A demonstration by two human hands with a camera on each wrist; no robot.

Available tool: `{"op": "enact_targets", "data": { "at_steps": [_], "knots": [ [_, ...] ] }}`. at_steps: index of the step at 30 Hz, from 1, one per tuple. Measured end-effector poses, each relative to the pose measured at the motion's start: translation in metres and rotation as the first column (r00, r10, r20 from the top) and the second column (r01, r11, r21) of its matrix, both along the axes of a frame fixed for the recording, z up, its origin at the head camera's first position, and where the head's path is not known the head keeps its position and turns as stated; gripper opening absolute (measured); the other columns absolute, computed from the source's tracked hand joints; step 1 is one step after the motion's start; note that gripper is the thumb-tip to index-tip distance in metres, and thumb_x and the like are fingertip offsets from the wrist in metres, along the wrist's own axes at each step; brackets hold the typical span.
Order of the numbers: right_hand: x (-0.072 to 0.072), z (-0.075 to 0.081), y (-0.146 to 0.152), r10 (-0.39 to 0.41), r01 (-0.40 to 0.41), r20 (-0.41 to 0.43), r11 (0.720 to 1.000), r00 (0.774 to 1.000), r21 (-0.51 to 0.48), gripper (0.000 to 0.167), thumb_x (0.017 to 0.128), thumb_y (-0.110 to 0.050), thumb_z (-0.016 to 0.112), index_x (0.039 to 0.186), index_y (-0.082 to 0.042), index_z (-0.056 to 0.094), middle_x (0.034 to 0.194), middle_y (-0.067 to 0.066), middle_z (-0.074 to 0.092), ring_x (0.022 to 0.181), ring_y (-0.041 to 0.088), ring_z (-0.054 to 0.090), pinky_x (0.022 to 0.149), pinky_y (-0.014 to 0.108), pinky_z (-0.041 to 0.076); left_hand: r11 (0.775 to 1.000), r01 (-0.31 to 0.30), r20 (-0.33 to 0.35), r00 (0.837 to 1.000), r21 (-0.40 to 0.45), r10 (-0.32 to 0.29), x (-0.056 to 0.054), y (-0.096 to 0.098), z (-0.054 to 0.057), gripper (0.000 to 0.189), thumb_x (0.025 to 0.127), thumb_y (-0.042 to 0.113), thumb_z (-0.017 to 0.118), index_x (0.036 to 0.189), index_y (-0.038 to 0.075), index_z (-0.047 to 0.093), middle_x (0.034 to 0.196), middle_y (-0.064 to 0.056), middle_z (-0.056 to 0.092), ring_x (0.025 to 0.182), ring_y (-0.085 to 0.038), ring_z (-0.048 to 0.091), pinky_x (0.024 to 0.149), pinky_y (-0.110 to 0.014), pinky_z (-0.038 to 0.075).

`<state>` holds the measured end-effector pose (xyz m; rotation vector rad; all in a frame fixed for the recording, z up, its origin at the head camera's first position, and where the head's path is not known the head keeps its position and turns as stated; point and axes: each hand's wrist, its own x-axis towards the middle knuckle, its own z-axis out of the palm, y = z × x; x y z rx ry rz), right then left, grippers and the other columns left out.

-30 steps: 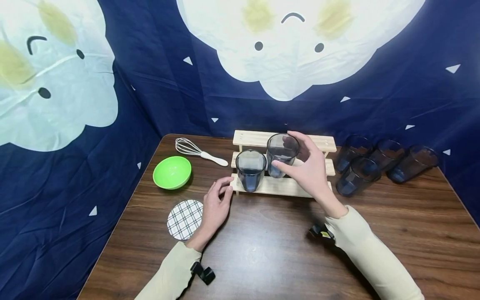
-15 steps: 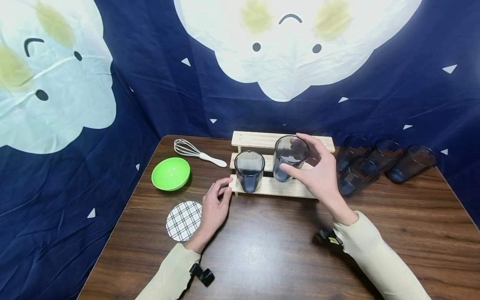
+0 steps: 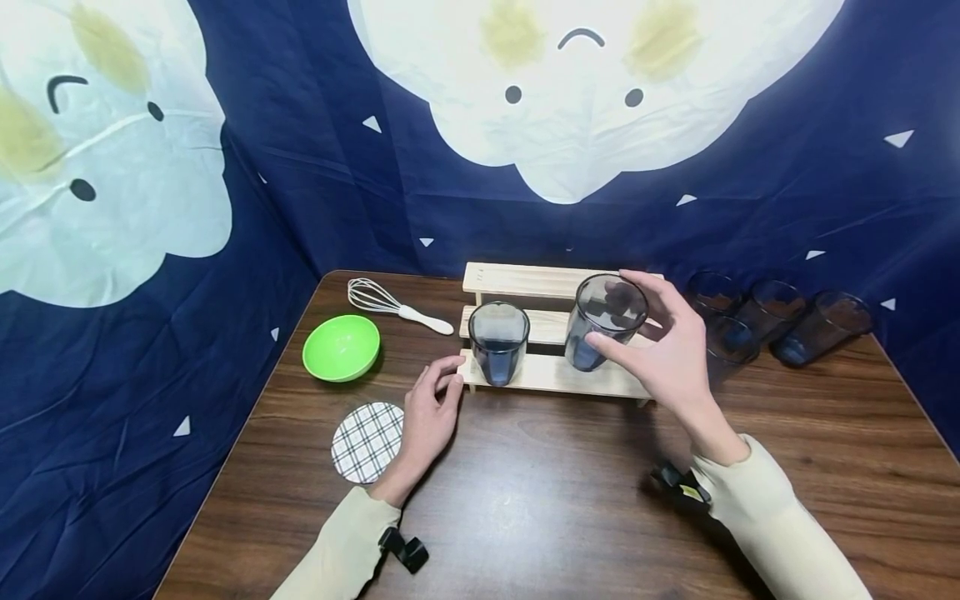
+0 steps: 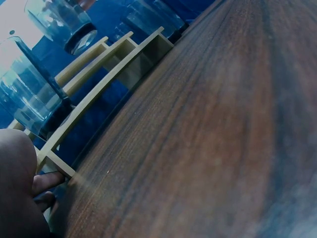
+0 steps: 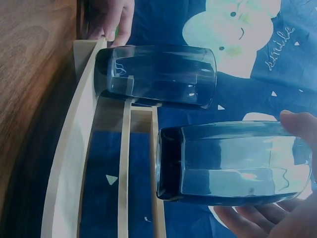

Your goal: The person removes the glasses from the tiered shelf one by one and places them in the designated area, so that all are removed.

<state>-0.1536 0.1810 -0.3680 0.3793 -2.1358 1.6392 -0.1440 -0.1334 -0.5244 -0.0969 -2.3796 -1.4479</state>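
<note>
A stepped wooden rack [image 3: 557, 377] stands at the back middle of the brown table [image 3: 540, 508]. One smoky blue glass [image 3: 498, 343] stands upright on its lowest step at the left. My right hand [image 3: 667, 354] grips a second smoky glass [image 3: 602, 321] by its rim and side, just above the rack's right half; in the right wrist view that held glass [image 5: 233, 161] hangs off the slats beside the standing glass [image 5: 156, 74]. My left hand [image 3: 429, 410] rests on the table, fingertips touching the rack's left end [image 4: 54, 166].
Three more smoky glasses [image 3: 780, 312] cluster at the back right. A green bowl [image 3: 341, 346], a wire whisk [image 3: 393, 304] and a round plaid coaster [image 3: 367, 442] lie at the left. Blue printed cloth walls close in the back and sides.
My right hand has carried the held glass to the right along the rack, from next to the standing glass to over the rack's right half. The left hand has stayed put.
</note>
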Motion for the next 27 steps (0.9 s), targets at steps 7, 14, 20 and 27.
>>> {"op": "enact_targets", "data": {
  "at_steps": [7, 14, 20, 27],
  "knots": [
    [0.006, -0.002, 0.010, 0.003, -0.003, -0.018, 1.000, 1.000, 0.030, 0.083, 0.074, 0.011, 0.097, 0.149, -0.006, 0.066, 0.134, 0.008, 0.077, 0.120, 0.013, 0.074, 0.087, 0.019, 0.060, 1.000, -0.006, -0.044, 0.999, 0.000, 0.006, 0.003, 0.003, 0.006, 0.025, 0.108, 0.016, 0.068, 0.131, 0.018, 0.077, 0.119, -0.008, 0.084, 0.115, -0.025, 0.080, 0.103, -0.049, 0.054],
    [0.013, -0.004, 0.017, 0.006, -0.005, -0.022, 1.000, 1.000, 0.025, 0.083, 0.073, 0.016, 0.095, 0.148, -0.002, 0.064, 0.134, 0.009, 0.077, 0.113, 0.016, 0.076, 0.076, 0.017, 0.061, 1.000, -0.009, -0.021, 1.000, 0.002, 0.009, 0.003, 0.003, 0.006, 0.025, 0.108, 0.014, 0.069, 0.131, 0.018, 0.076, 0.119, -0.005, 0.084, 0.118, -0.023, 0.078, 0.109, -0.046, 0.051],
    [0.021, -0.005, 0.024, -0.028, 0.028, 0.001, 0.998, 1.000, 0.059, 0.084, 0.072, 0.015, 0.095, 0.148, -0.005, 0.064, 0.129, 0.006, 0.078, 0.100, 0.017, 0.078, 0.068, 0.019, 0.061, 1.000, -0.008, 0.011, 1.000, 0.028, 0.007, 0.006, 0.006, 0.013, 0.026, 0.107, 0.012, 0.069, 0.131, 0.015, 0.076, 0.117, -0.010, 0.084, 0.121, -0.029, 0.077, 0.113, -0.056, 0.050],
    [0.027, -0.007, 0.033, -0.061, 0.062, -0.019, 0.994, 0.998, 0.090, 0.084, 0.071, 0.013, 0.097, 0.147, -0.004, 0.064, 0.127, 0.002, 0.079, 0.102, 0.013, 0.075, 0.072, 0.015, 0.056, 0.999, -0.003, 0.045, 0.999, 0.034, 0.002, 0.004, 0.004, 0.013, 0.026, 0.108, 0.012, 0.070, 0.133, 0.016, 0.076, 0.120, -0.009, 0.084, 0.126, -0.027, 0.075, 0.112, -0.054, 0.050]
  ]
}}
